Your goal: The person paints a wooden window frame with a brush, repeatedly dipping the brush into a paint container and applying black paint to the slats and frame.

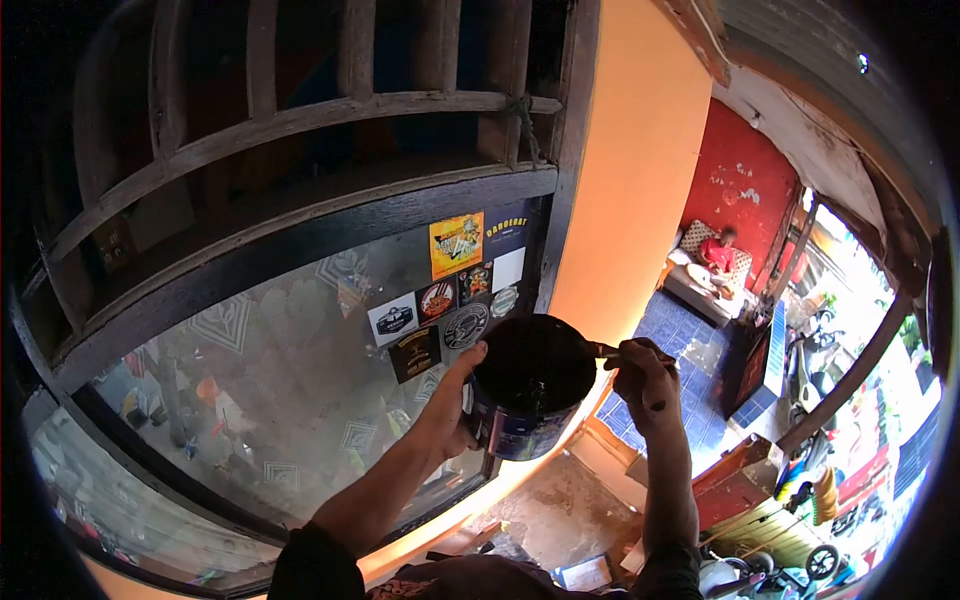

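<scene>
My left hand is closed around the side of a dark paint can, its thumb near the rim. The can is held up in front of a window, with its opening toward me; the inside is too dark to make out the contents. In my right hand is a paintbrush, pinched by its handle and level with the can's right rim. The brush tip lies at that rim; I cannot tell whether it touches. An orange wall rises just behind the can.
A dark wooden window frame surrounds glass with several stickers, under wooden bars. To the right, a person sits on a sofa beyond a blue tiled floor. Clutter and a small wheel are at lower right.
</scene>
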`<move>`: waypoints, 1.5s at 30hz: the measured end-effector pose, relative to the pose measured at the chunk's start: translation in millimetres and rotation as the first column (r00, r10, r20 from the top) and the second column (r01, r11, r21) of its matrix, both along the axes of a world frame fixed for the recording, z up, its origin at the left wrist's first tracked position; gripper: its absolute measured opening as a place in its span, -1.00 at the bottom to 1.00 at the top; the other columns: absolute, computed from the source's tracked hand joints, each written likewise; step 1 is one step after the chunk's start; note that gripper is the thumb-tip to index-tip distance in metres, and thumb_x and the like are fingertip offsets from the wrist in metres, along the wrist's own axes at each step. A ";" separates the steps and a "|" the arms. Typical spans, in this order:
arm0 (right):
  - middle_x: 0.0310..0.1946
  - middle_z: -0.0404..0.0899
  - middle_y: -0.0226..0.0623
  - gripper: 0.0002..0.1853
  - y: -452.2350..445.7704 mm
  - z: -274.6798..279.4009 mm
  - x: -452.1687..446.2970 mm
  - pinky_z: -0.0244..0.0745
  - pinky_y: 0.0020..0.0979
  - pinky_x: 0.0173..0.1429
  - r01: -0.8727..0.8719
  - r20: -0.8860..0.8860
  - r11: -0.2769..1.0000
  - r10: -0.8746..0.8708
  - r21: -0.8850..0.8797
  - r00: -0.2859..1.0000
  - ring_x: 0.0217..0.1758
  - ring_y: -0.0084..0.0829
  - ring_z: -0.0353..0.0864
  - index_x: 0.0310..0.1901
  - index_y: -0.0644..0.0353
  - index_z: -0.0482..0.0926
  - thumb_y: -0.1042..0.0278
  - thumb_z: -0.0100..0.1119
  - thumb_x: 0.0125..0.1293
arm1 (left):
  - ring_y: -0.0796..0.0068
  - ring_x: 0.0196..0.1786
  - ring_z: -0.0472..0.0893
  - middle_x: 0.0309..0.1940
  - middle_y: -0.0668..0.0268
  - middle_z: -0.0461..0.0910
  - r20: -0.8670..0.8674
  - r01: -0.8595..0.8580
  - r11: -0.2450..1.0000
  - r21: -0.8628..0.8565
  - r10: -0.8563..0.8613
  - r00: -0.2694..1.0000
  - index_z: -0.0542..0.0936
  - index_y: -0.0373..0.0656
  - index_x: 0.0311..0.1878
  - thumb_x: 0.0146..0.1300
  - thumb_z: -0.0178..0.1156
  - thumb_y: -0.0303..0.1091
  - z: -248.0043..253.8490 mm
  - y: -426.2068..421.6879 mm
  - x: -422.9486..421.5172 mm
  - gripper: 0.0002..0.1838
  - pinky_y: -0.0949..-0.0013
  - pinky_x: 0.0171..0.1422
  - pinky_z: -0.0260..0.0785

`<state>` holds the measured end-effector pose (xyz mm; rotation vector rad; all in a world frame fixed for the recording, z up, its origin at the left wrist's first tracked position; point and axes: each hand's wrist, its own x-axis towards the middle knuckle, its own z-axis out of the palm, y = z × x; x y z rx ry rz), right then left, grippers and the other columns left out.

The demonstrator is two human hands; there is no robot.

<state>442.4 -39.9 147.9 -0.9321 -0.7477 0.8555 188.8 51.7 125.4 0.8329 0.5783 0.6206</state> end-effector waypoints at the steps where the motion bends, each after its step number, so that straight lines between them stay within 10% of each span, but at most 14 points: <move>1: -0.37 0.68 -0.14 -0.82 6.2 -8.3 8.7 0.25 -0.52 -0.52 -0.053 -0.053 0.997 0.056 0.060 0.997 -0.65 -0.57 0.37 -0.17 0.28 0.60 0.33 0.15 0.38 | -0.16 0.47 0.29 0.50 0.02 0.20 -0.020 -0.015 1.000 -0.018 0.015 1.000 0.13 0.04 0.55 0.23 0.08 0.42 8.0 -3.8 0.6 -0.03 -0.49 0.36 0.08; 6: -0.38 0.67 -0.22 -0.83 20.9 18.5 -6.8 0.32 -0.52 -0.43 -0.093 -0.176 0.988 0.113 0.121 0.978 -0.61 -0.54 0.39 -0.18 0.18 0.64 0.29 0.14 0.38 | 0.09 0.40 0.44 0.39 0.09 0.42 -0.083 -0.095 0.994 -0.046 0.091 0.992 0.30 0.08 0.49 0.19 0.10 0.45 50.5 -14.6 -3.1 -0.08 -0.28 0.39 0.20; 9: -0.36 0.68 -0.29 -0.85 36.0 29.4 -1.6 0.32 -0.52 -0.38 -0.178 -0.181 0.966 0.213 0.190 0.960 -0.58 -0.57 0.40 -0.11 0.11 0.63 0.29 0.16 0.39 | -0.28 0.55 0.08 0.57 -0.03 0.05 -0.016 -0.042 0.999 -0.034 0.042 0.999 0.00 0.02 0.60 0.19 0.05 0.48 52.0 -5.4 -4.2 0.08 -0.63 0.36 -0.23; 16: -0.13 0.65 -0.30 -0.81 94.3 118.4 -0.8 0.46 -0.43 -0.24 -0.352 0.069 0.707 0.395 0.614 0.916 -0.25 -0.45 0.63 0.00 0.14 0.58 0.40 0.13 0.39 | -0.29 0.58 -0.02 0.60 0.00 -0.03 0.066 -0.036 0.999 -0.012 0.036 0.997 0.02 0.01 0.60 0.17 0.08 0.48 62.0 -0.8 -0.4 0.09 -0.68 0.34 -0.30; 17: -0.12 0.65 -0.32 -0.80 108.6 138.4 1.5 0.47 -0.41 -0.25 -0.072 0.453 0.780 -0.283 0.622 0.845 -0.21 -0.44 0.65 0.00 0.16 0.59 0.46 0.14 0.37 | -0.29 0.58 -0.03 0.61 0.01 -0.04 0.069 -0.036 0.999 -0.008 0.037 0.997 0.02 0.02 0.60 0.18 0.08 0.48 61.0 0.6 0.7 0.08 -0.69 0.34 -0.31; 19: -0.08 0.68 -0.28 -0.72 127.8 187.8 -9.0 0.48 -0.39 -0.23 0.149 0.558 0.701 -0.661 0.697 0.502 -0.20 -0.45 0.63 0.05 0.19 0.58 0.44 0.22 0.30 | -0.30 0.60 -0.07 0.62 0.04 -0.06 0.056 -0.062 0.998 -0.015 0.063 0.996 0.01 0.01 0.61 0.18 0.07 0.48 66.0 -5.8 0.2 0.08 -0.71 0.35 -0.35; 22: -0.19 0.71 -0.25 -0.69 149.1 241.6 -25.4 0.50 -0.38 -0.24 0.018 0.515 0.770 -0.443 0.637 0.734 -0.26 -0.48 0.64 0.04 0.22 0.57 0.30 0.24 0.31 | -0.30 0.59 -0.06 0.62 0.05 -0.07 0.000 -0.143 0.988 -0.054 0.143 0.990 -0.01 -0.01 0.61 0.16 0.10 0.48 58.0 -7.7 1.4 0.12 -0.71 0.34 -0.34; 25: -0.33 0.68 -0.29 -0.72 148.3 266.0 -22.1 0.48 -0.41 -0.26 -0.001 0.586 0.586 -0.809 0.810 0.049 -0.36 -0.51 0.61 -0.03 0.25 0.57 0.26 0.24 0.34 | -0.30 0.59 -0.05 0.62 0.04 -0.07 0.067 -0.110 0.992 -0.066 0.114 0.991 -0.04 -0.02 0.61 0.12 0.16 0.47 40.8 -9.3 -1.1 0.16 -0.71 0.35 -0.36; 34: -0.59 0.41 -0.08 -0.88 122.7 304.6 -35.8 0.41 -0.26 -0.32 -0.348 0.528 0.616 -0.786 0.707 -0.321 -0.50 -0.15 0.40 -0.28 0.29 0.43 0.46 0.15 0.25 | 0.03 0.43 0.40 0.46 0.13 0.33 0.005 -0.117 0.984 -0.137 0.119 0.993 0.19 0.08 0.53 0.22 0.18 0.37 13.6 -8.1 -11.6 -0.07 -0.32 0.44 0.15; 35: -0.58 0.43 -0.02 -0.89 116.2 314.0 -42.6 0.40 -0.22 -0.33 -0.130 0.630 0.698 -0.699 0.705 -0.338 -0.50 -0.06 0.40 -0.31 0.30 0.41 0.47 0.13 0.24 | 0.04 0.43 0.41 0.46 0.13 0.34 0.019 -0.116 0.985 -0.129 0.119 0.993 0.19 0.08 0.54 0.22 0.17 0.37 12.2 -8.7 -11.4 -0.07 -0.32 0.44 0.15; 39: -0.60 0.46 -0.08 -0.91 134.4 332.4 -22.1 0.41 -0.25 -0.42 -0.428 0.517 0.670 -0.742 0.607 -0.427 -0.52 -0.23 0.54 -0.39 0.30 0.41 0.53 0.12 0.20 | 0.04 0.43 0.42 0.45 0.13 0.35 0.042 -0.098 0.988 -0.122 0.103 0.994 0.18 0.06 0.54 0.24 0.15 0.37 5.2 -10.3 -9.2 -0.08 -0.32 0.44 0.14; 40: -0.42 0.63 -0.29 -0.77 129.7 320.9 -18.9 0.46 -0.39 -0.29 -0.229 0.604 0.843 -0.514 0.486 -0.610 -0.43 -0.47 0.59 -0.06 0.23 0.57 0.29 0.23 0.35 | 0.04 0.43 0.41 0.45 0.13 0.35 0.037 -0.092 0.988 -0.125 0.097 0.995 0.18 0.05 0.54 0.25 0.14 0.37 4.7 -9.1 -9.2 -0.08 -0.32 0.45 0.14; 44: -0.59 0.55 -0.22 -0.92 139.3 329.8 -24.8 0.39 -0.33 -0.51 -0.280 0.960 0.926 -0.203 0.253 0.195 -0.52 -0.39 0.56 -0.46 0.25 0.47 0.57 0.14 0.16 | 0.04 0.44 0.40 0.44 0.13 0.36 0.026 -0.091 0.989 -0.114 0.095 0.995 0.22 0.05 0.52 0.30 0.12 0.32 2.0 -13.0 -11.4 -0.15 -0.31 0.45 0.14; 45: -0.56 0.59 -0.29 -0.96 128.9 340.6 -23.9 0.42 -0.38 -0.54 -0.270 0.960 0.921 -0.266 0.280 0.089 -0.50 -0.41 0.60 -0.42 0.24 0.52 0.60 0.13 0.14 | 0.04 0.44 0.40 0.44 0.14 0.36 0.002 -0.094 0.988 -0.124 0.095 0.995 0.22 0.06 0.52 0.30 0.12 0.32 2.2 -12.5 -11.7 -0.16 -0.31 0.45 0.14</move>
